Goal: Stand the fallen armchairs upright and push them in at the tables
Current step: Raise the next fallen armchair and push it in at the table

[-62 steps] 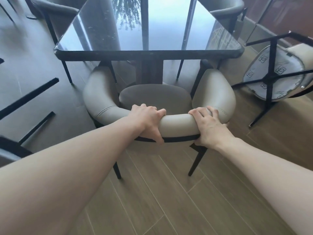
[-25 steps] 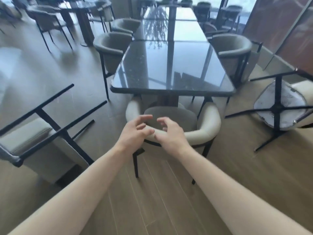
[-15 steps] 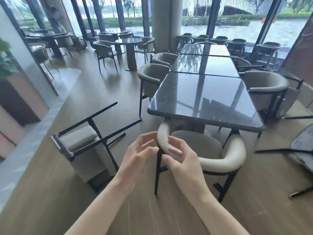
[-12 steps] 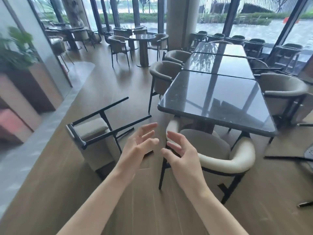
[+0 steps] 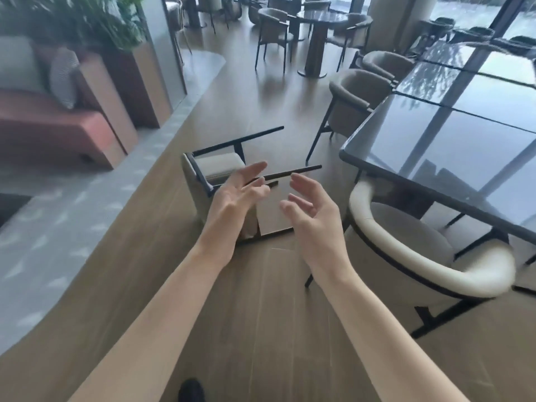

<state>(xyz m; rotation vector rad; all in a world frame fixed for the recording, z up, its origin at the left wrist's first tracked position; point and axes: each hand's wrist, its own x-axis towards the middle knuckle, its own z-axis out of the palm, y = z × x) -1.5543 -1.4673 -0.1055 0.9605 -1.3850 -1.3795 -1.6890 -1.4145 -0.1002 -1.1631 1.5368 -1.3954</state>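
Fallen armchair (image 5: 214,169): lower body hidden behind left hand (image 5: 232,204) | dark table (image 5: 452,158): cut off at right edge | pushed-in armchair (image 5: 429,265): backrest end motion-blurred | dark object (image 5: 191,391) at bottom edge: cropped, unidentifiable.

Glossy stone-look tabletops, matt upholstery, slim dark frames

The near table (image 5: 452,146) has a dark, polished top that mirrors the window frames. The fallen armchair (image 5: 220,169) wears smooth, matt beige upholstery over thin black legs that look like metal; the pushed-in armchair (image 5: 406,256) has a smooth cream padded back, faintly sheened, with a matt taupe seat. The floor (image 5: 261,329) is wood-look plank with a satin finish. The sofa (image 5: 55,126) looks like matt pink cloth.
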